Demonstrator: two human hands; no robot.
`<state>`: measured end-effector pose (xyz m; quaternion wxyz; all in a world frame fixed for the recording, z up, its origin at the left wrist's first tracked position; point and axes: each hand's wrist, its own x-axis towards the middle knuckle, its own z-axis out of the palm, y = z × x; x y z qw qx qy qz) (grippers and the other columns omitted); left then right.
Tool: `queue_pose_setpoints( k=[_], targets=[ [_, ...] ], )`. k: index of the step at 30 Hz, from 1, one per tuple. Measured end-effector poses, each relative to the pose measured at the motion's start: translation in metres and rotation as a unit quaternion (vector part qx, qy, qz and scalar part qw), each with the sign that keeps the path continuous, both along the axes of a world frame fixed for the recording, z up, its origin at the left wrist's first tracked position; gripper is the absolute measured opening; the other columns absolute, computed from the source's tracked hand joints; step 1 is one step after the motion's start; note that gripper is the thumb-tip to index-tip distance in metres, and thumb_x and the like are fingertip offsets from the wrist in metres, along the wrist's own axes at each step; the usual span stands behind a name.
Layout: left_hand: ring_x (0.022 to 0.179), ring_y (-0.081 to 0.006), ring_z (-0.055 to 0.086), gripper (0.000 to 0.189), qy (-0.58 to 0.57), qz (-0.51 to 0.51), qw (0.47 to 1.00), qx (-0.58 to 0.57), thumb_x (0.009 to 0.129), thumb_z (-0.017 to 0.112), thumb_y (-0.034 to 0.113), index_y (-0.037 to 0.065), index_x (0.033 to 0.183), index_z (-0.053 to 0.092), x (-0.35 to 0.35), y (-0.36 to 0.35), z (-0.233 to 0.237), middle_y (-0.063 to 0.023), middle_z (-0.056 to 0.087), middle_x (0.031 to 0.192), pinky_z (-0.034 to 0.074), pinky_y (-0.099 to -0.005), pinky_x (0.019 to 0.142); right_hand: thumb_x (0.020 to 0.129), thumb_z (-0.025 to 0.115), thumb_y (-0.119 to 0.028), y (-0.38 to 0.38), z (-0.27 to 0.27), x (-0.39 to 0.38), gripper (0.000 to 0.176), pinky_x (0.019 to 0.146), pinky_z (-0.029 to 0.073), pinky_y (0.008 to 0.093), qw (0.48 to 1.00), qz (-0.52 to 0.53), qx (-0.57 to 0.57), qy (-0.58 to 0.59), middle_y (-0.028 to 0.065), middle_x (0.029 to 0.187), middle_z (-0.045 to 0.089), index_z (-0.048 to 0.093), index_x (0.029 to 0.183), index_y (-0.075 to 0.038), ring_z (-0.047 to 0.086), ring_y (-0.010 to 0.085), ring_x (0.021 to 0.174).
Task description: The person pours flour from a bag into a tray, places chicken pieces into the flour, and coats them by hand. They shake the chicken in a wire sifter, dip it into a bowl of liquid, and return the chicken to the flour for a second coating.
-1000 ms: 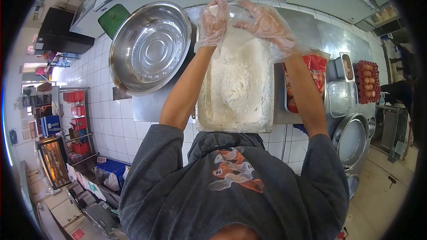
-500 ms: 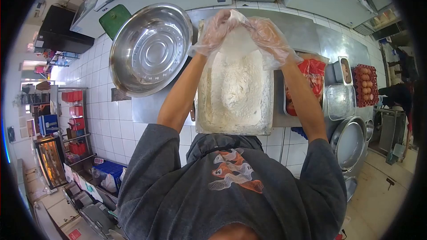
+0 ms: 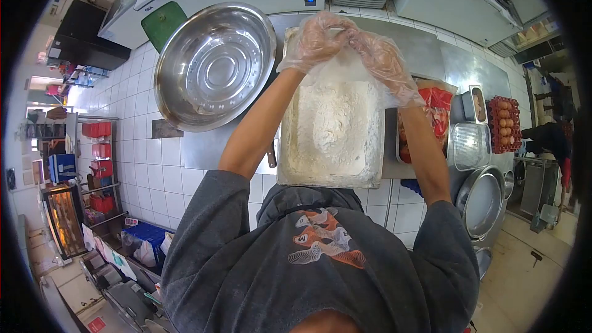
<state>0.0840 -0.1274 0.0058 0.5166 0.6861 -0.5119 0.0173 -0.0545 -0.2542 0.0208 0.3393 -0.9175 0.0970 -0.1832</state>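
While I bunch a clear plastic bag (image 3: 343,61) above the far end of a steel tray (image 3: 327,182), both my hands are curled closed on its gathered top, the left hand (image 3: 313,40) and the right hand (image 3: 382,57) side by side with fingers nearly meeting, each in a thin see-through glove. The bag hangs from my grip over the tray, its lower part resting against the white flour (image 3: 333,126) heaped inside; whether any flour is left in the bag I cannot tell. The tray sits on a stainless counter (image 3: 431,49) directly in front of me, its near rim at the counter's edge. To its left, a large round steel mixing bowl (image 3: 213,65) lies on the counter, with a green board (image 3: 161,21) just beyond it. To the right of the tray, a red bag (image 3: 435,106) sits in another pan, and farther right are a small steel container (image 3: 478,103), a clear plastic box (image 3: 470,142) and a red carton of eggs (image 3: 502,122). Below them a second steel bowl (image 3: 484,200) rests at a lower level.
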Motion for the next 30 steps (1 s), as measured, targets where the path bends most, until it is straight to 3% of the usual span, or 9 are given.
queue_pose_setpoints(
  k=[3,6,9,12,15,18,21,27,30],
  targets=[
    [0.098,-0.0181,0.067,0.026,0.089,-0.067,0.994,0.012,0.085,0.074,0.021,0.003,0.103,0.072,0.009,0.003,0.001,-0.0055,0.073,0.099,0.05,-0.0336,0.092,0.096,0.058,-0.028,-0.016,-0.034,0.007,0.032,0.086,0.05,0.0388,0.997,0.015,-0.058,-0.049,0.0207,0.108,0.068,0.067,0.114,-0.003,0.066,0.0363,0.1],
    [0.111,-0.0203,0.062,0.037,0.193,-0.01,0.981,0.014,0.085,0.072,0.019,0.005,0.118,0.065,0.028,0.013,-0.038,-0.0092,0.069,0.116,0.046,-0.0358,0.099,0.096,0.056,-0.031,-0.013,-0.034,0.008,0.032,0.085,0.05,0.0413,0.999,-0.017,-0.02,-0.03,0.0201,0.103,0.069,0.068,0.111,-0.004,0.064,0.0383,0.095],
    [0.12,-0.0223,0.057,0.045,0.133,0.02,0.982,0.129,0.087,0.069,0.018,0.007,0.129,0.058,0.057,0.038,-0.118,-0.0114,0.062,0.129,0.043,-0.0364,0.103,0.096,0.057,-0.027,-0.014,-0.034,0.0,0.03,0.084,0.05,0.0411,0.997,-0.012,-0.056,-0.046,0.0218,0.102,0.068,0.068,0.111,-0.003,0.064,0.0384,0.095],
    [0.121,-0.0236,0.056,0.043,0.149,-0.019,0.968,0.2,0.088,0.067,0.018,0.007,0.129,0.059,0.034,0.065,-0.11,-0.0119,0.061,0.131,0.041,-0.0353,0.105,0.096,0.056,-0.027,-0.019,-0.044,-0.004,0.031,0.088,0.049,0.0397,0.997,-0.05,-0.038,-0.052,0.0222,0.102,0.068,0.068,0.113,-0.003,0.063,0.038,0.097],
    [0.114,-0.0234,0.06,0.039,0.143,-0.03,0.975,0.17,0.087,0.068,0.02,0.006,0.123,0.064,0.035,0.067,-0.121,-0.0106,0.066,0.123,0.045,-0.0335,0.1,0.097,0.056,-0.027,-0.015,-0.039,-0.011,0.032,0.088,0.049,0.0388,0.996,-0.075,0.014,-0.055,0.0215,0.103,0.068,0.067,0.114,-0.003,0.064,0.0377,0.098],
    [0.105,-0.0231,0.065,0.031,0.164,0.041,0.962,0.215,0.087,0.07,0.021,0.005,0.113,0.07,0.04,0.054,-0.114,-0.0086,0.072,0.109,0.048,-0.0332,0.094,0.097,0.056,-0.027,-0.011,-0.032,-0.016,0.032,0.089,0.049,0.0373,0.994,-0.07,0.066,-0.052,0.0197,0.107,0.068,0.067,0.113,-0.002,0.064,0.0375,0.099],
    [0.095,-0.0205,0.067,0.025,0.119,0.058,0.978,0.16,0.087,0.071,0.023,0.005,0.104,0.074,0.042,0.049,-0.109,-0.0067,0.074,0.096,0.051,-0.0339,0.086,0.098,0.056,-0.027,-0.019,-0.042,-0.024,0.032,0.086,0.049,0.0349,0.99,-0.104,0.037,-0.089,0.0185,0.104,0.069,0.066,0.114,-0.001,0.065,0.0352,0.095],
    [0.081,-0.0181,0.068,0.024,0.224,0.047,0.972,0.053,0.082,0.074,0.024,0.008,0.1,0.076,0.051,0.037,-0.132,-0.0104,0.075,0.092,0.052,-0.0333,0.075,0.099,0.056,-0.031,-0.02,-0.038,-0.049,0.033,0.076,0.049,0.0322,0.957,-0.161,0.205,-0.126,0.015,0.089,0.069,0.07,0.108,-0.002,0.062,0.021,0.079],
    [0.077,-0.0166,0.067,0.024,0.295,0.101,0.95,0.007,0.082,0.075,0.024,0.005,0.097,0.076,0.06,0.023,-0.159,-0.0106,0.075,0.088,0.052,-0.0322,0.075,0.098,0.058,-0.038,-0.032,-0.058,-0.06,0.037,0.073,0.049,0.0333,0.959,-0.225,0.139,-0.105,0.014,0.086,0.069,0.071,0.106,-0.004,0.061,0.0192,0.077]
  ],
)
